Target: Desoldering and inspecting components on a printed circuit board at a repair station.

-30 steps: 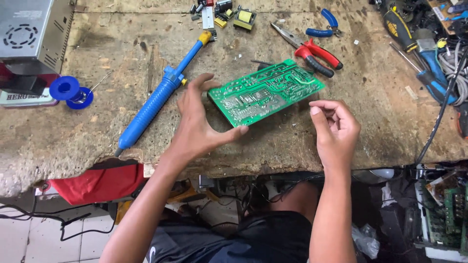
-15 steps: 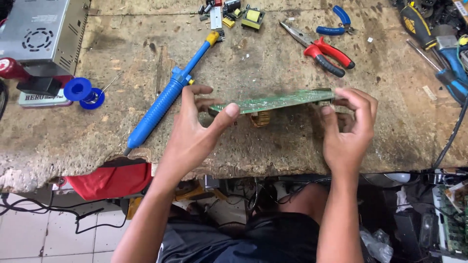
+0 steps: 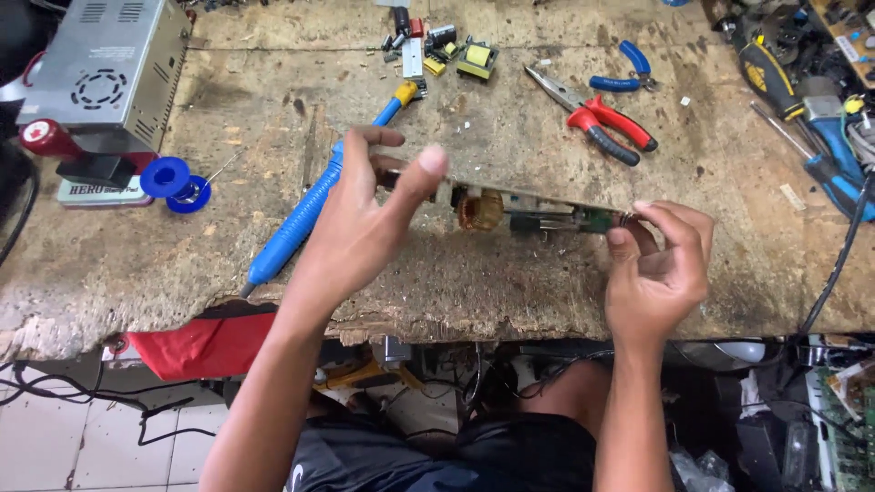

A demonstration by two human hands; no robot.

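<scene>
Green circuit board [image 3: 538, 211] edge-on, faces hidden; left hand [image 3: 369, 219] & right hand [image 3: 658, 269] pinch its ends.

Blue desoldering pump [image 3: 310, 205] with yellow tip at centre; red-handled pliers [image 3: 606, 128] upper right; blue solder spool [image 3: 173, 180] left; brown tabletop [image 3: 510, 282].

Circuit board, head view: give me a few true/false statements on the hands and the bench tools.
1. Both hands hold the circuit board by its ends. True: left hand at one end, right hand at the other.
2. The board lies flat on the workbench. False: it is raised, seen nearly edge-on.
3. A copper coil shows on the board. True.
4. The red-handled pliers are in the right hand. False: they lie on the bench beyond the board.
5. The blue desoldering pump lies on the bench by the left hand. True.
</scene>
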